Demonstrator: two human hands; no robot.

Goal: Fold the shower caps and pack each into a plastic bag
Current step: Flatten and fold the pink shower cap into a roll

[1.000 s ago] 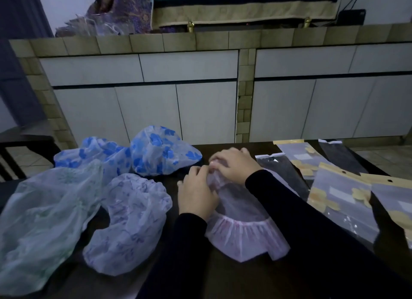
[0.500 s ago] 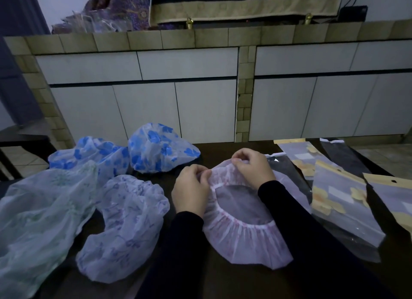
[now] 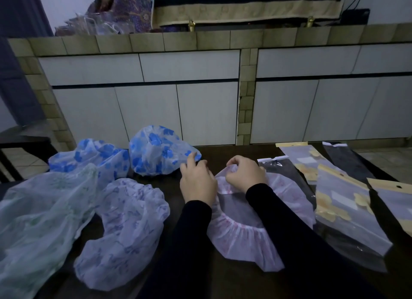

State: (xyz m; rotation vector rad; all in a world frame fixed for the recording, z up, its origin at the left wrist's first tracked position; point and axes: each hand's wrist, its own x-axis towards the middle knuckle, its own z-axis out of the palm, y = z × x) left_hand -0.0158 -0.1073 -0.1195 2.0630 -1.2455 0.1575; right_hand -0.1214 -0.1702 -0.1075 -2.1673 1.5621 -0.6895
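Observation:
A pink shower cap (image 3: 240, 234) lies open side up on the dark table (image 3: 223, 156), its elastic rim spread wide. My right hand (image 3: 245, 173) pinches the cap's far rim and lifts it a little. My left hand (image 3: 197, 181) rests at the cap's left rim with curled fingers; whether it grips the rim is hidden. To the right lie several clear plastic bags with yellow headers (image 3: 347, 205). A clear bag with a white header (image 3: 283, 167) lies partly under the cap.
More shower caps lie on the left: two blue-flowered ones (image 3: 158, 151) (image 3: 93, 156), a lilac one (image 3: 127, 227) and a pale green one (image 3: 38, 220). A tiled counter with white cabinet doors (image 3: 200, 111) stands behind the table. A dark chair (image 3: 22, 147) is at far left.
The cap went from folded and flattened under both hands to opened out with its rim spread. Both hands have moved slightly left along the far rim.

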